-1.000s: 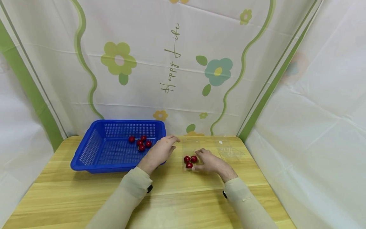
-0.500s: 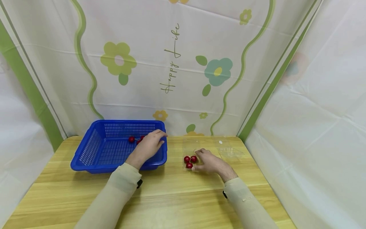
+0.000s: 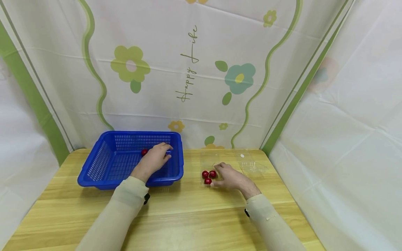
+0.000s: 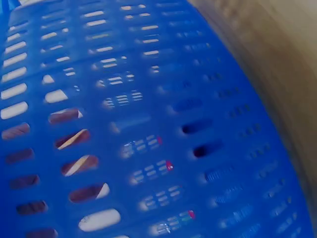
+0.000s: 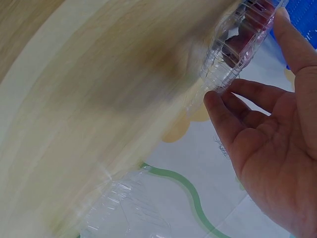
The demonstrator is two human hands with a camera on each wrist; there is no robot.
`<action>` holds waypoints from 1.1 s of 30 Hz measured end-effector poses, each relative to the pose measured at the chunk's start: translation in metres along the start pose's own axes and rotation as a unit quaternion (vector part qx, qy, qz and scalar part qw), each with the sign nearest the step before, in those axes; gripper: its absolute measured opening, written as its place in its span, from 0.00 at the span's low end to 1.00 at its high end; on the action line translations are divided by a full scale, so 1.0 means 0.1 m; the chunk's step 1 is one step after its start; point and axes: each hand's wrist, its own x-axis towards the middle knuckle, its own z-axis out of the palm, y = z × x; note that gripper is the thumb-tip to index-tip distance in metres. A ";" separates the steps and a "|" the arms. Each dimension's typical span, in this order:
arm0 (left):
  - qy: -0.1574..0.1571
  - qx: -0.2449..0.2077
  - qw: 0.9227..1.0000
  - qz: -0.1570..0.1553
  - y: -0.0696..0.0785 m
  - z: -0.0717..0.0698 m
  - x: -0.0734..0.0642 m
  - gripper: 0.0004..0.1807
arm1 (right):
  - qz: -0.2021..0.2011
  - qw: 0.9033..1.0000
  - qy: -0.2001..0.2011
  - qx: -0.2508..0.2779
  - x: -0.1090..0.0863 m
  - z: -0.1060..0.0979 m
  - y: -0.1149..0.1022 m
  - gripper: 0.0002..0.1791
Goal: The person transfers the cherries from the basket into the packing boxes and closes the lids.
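Observation:
My left hand [image 3: 153,161] reaches into the blue plastic basket [image 3: 106,170], above the cherries there. Its fingers point right, with the thumb apart from them. One red cherry [image 3: 144,152] shows beside the hand; the hand covers the rest. In the left wrist view, the basket's slotted wall [image 4: 114,119] hides the hand's fingertips. My right hand [image 3: 230,177] holds a small clear plastic box [image 5: 218,74] at its right side, thumb and fingertips on its edge. Three cherries [image 3: 208,181] with thin stems sit in that box on the wooden table.
Another clear plastic container [image 3: 252,166] stands at the back right of the table [image 3: 188,223]. Behind the table hangs a white curtain [image 3: 157,104] with flower prints, and more white sheeting [image 3: 345,157] closes off the right side.
My left hand has moved left, from the gap between basket and box into the basket, covering most of its cherries. My right hand has stayed at the box.

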 end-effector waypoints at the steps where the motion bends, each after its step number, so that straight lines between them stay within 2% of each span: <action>1: -0.003 0.003 1.000 -0.003 -0.02 0.00 0.00 0.20 | 0.000 1.000 0.000 0.000 0.00 0.00 0.00 0.53; 11: -0.048 0.047 0.997 -0.036 -0.10 -0.05 -0.08 0.21 | -0.003 1.000 -0.001 -0.005 0.00 -0.01 0.00 0.52; 15: -0.071 0.054 0.995 -0.045 -0.18 -0.02 -0.06 0.19 | -0.003 1.000 -0.002 -0.003 0.00 -0.01 0.00 0.52; 16: -0.067 0.060 0.995 -0.037 -0.27 0.04 -0.03 0.18 | -0.003 1.000 -0.002 -0.003 0.00 -0.01 0.00 0.52; 19: -0.081 0.069 0.993 -0.043 -0.32 0.06 -0.03 0.17 | -0.003 1.000 -0.001 -0.002 0.00 -0.01 0.00 0.52; 22: -0.094 0.068 0.991 -0.061 -0.31 0.05 -0.04 0.16 | -0.004 1.000 -0.001 -0.001 0.00 -0.01 0.00 0.52; 23: -0.107 0.065 0.989 -0.075 -0.23 0.00 -0.07 0.15 | -0.004 1.000 -0.001 0.000 0.00 -0.01 0.00 0.52; 27: -0.118 0.060 0.987 -0.095 -0.17 -0.04 -0.11 0.13 | -0.006 1.000 -0.002 -0.001 0.01 0.00 0.01 0.51; 33: -0.123 0.049 0.987 -0.089 -0.18 -0.02 -0.13 0.14 | -0.010 1.000 -0.002 -0.004 0.01 0.01 0.02 0.51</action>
